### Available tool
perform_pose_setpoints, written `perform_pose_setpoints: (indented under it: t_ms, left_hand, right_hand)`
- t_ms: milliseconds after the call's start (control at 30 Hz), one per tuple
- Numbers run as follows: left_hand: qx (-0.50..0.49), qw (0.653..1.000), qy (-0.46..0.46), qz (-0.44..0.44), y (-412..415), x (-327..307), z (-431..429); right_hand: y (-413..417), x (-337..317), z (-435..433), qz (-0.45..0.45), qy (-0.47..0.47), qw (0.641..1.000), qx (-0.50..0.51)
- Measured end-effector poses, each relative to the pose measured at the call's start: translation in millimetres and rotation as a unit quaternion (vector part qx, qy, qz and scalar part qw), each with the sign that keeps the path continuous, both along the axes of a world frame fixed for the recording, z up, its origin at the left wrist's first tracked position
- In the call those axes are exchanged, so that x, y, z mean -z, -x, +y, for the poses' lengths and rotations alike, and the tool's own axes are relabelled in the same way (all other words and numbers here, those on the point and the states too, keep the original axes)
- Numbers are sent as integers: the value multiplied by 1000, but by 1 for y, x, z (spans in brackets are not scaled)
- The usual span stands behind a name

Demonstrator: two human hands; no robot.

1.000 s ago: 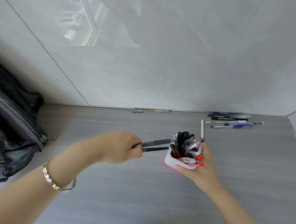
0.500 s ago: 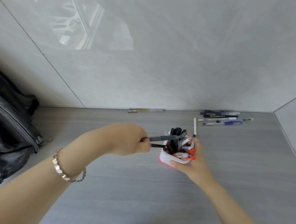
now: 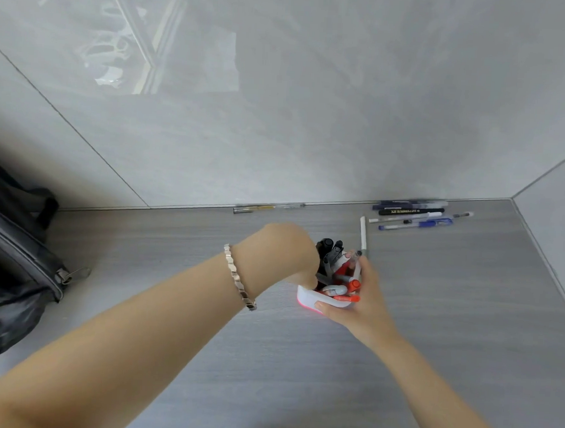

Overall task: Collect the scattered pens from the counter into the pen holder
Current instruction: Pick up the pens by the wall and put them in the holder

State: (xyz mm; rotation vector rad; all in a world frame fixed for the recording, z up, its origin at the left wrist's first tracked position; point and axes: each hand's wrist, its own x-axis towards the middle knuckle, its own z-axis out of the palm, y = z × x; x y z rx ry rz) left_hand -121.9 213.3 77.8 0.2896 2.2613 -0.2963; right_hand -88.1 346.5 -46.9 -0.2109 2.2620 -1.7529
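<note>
Right now the pen holder (image 3: 312, 301) sits on the grey counter (image 3: 432, 320), a white cup with a pink glow at its base, crammed with black, grey and red pens (image 3: 332, 265) whose caps fan up and away toward the wall. The right hand (image 3: 361, 303) wraps it from the right side — thumb pressed on the near rim, fingers curled round the far side, a firm grasp on the cup. The left hand (image 3: 282, 253) reaches over the holder's left edge with its back to the camera; its fingers are hidden behind the knuckles and the pens, so I cannot tell whether they are clenched on anything or let go. A silver bracelet (image 3: 238, 277) rings that wrist.

Just beyond the holder a white pen (image 3: 362, 232) lies on the counter, its long axis running away from the person toward the wall. Further back on the right, a cluster of pens (image 3: 415, 216) lies side by side, parallel to the wall — black, white and blue ones. A clear pen (image 3: 268, 208) lies alone against the foot of the wall, also parallel to it. A black bag (image 3: 13, 265) rests at the far left, well apart.
</note>
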Motion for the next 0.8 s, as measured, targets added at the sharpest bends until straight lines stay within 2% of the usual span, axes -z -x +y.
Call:
perform_pose_setpoints:
  t_ms: [67,133,167,233,333,400,467,633,733,800]
  left_hand:
    - [-26,999,-31,33,0,5,-2]
    - [-81,984,-129,88,0,12,-4]
    - [-119,967,-195,115,-2,14,-6]
    - [-203,908,-327,163,-9,20,-10]
    - [-289,796,-477,237,-31,38,-12]
    - [-308,736,-513,316,-50,56,-9]
    - [-279,702,-511,411,-64,77,-6]
    - [-144,704,-447,533,-70,109,0]
    - [-150,718,-407,544,-60,109,1]
    - [-162,750,-366,527,-52,109,-1]
  right_hand:
    - [0,-4,-3,4,-1,1000,-3]
    - [0,-12,-5,4,17,1000,-4]
    - [0,-17,-7,6,30,1000,-7]
    - [-1,-19,-7,7,34,999,-5]
    - [1,-6,-5,-12,32,999,5]
    - [3,7,-1,-21,15,1000,8]
    - [4,14,0,-22,7,1000,9]
    - [7,30,2,-46,3,999,13]
    - [6,30,3,-50,16,998,18]
    - [3,28,5,-56,-1,998,13]
